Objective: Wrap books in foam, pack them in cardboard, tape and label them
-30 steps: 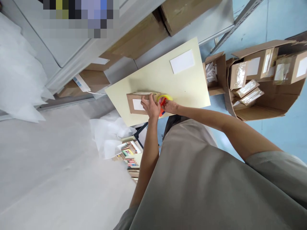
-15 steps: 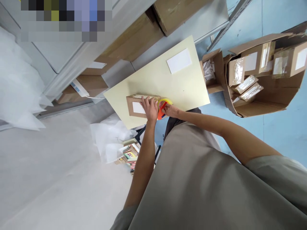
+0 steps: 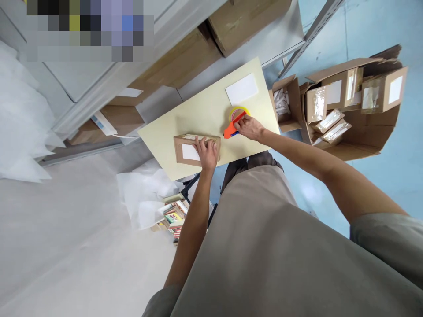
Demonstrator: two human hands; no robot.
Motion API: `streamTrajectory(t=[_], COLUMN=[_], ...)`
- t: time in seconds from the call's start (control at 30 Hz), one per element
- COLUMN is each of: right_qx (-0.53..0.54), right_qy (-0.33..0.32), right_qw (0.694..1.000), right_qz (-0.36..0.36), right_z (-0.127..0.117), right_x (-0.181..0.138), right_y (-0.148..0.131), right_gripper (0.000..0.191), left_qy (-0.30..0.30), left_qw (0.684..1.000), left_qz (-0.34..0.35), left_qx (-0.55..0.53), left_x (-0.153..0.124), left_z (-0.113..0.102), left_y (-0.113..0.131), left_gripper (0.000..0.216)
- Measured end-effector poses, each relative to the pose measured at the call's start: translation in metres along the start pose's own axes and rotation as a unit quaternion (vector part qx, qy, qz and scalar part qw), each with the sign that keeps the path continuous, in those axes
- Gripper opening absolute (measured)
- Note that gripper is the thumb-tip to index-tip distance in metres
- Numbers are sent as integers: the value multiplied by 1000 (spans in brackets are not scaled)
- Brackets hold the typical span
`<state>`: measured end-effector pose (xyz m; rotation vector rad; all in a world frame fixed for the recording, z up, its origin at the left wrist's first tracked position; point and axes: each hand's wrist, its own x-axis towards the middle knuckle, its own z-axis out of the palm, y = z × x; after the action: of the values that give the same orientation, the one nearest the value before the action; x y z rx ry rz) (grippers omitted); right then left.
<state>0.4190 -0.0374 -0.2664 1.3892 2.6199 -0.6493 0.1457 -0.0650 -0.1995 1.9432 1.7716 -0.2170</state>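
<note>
On the pale yellow tabletop [image 3: 198, 119] lies a small cardboard box [image 3: 179, 150] with a white label facing me and shiny tape along its upper edge. My left hand [image 3: 207, 152] holds this box at its right end, fingers bent over the upper edge and covering part of the label. An orange tape dispenser [image 3: 230, 130] with a yellow-edged roll of tape is gripped in my right hand [image 3: 250, 127]. The dispenser is to the right of the box, apart from it. My right fingers partly hide its handle.
A white sheet of paper [image 3: 242, 88] lies at the tabletop's far right. Beyond the right edge stand a small carton [image 3: 292, 101] of white pieces and a large carton [image 3: 366, 143] holding several taped boxes. Shelving with big boxes [image 3: 185, 61] borders the far side; white foam sheeting [image 3: 139, 198] hangs at left.
My right hand has moved the tape dispenser away from the box's right end, to the right and farther from my body. My left hand has stayed on the box.
</note>
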Motion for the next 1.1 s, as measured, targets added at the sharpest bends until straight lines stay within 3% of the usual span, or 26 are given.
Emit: streamTrajectory(t=[0.17, 0.43, 0.67, 0.87, 0.97, 1.1], right_qx=[-8, -15, 47, 27, -11, -52], right_qy=[-37, -113, -94, -96, -75, -73], right_qw=[999, 989, 994, 995, 997, 994], right_qz=[-39, -91, -21, 20, 0, -57], right_z=[-10, -19, -18, -21, -23, -30], right_x=[31, 34, 31, 29, 24, 16], right_y=[-15, -21, -31, -47, -41, -23], right_gripper=[62, 55, 44, 39, 39, 54], left_qy=[-23, -22, -1, 23, 32, 45], left_qw=[999, 999, 998, 996, 995, 994], left_qz=[15, 16, 28, 28, 44, 82], left_qx=[-16, -35, -62, -83, -79, -51], left_x=[-17, -20, -19, -17, -17, -18], left_z=[2, 2, 2, 3, 5, 13], left_y=[10, 14, 17, 16, 10, -3], left_gripper=[37, 29, 20, 15, 16, 15])
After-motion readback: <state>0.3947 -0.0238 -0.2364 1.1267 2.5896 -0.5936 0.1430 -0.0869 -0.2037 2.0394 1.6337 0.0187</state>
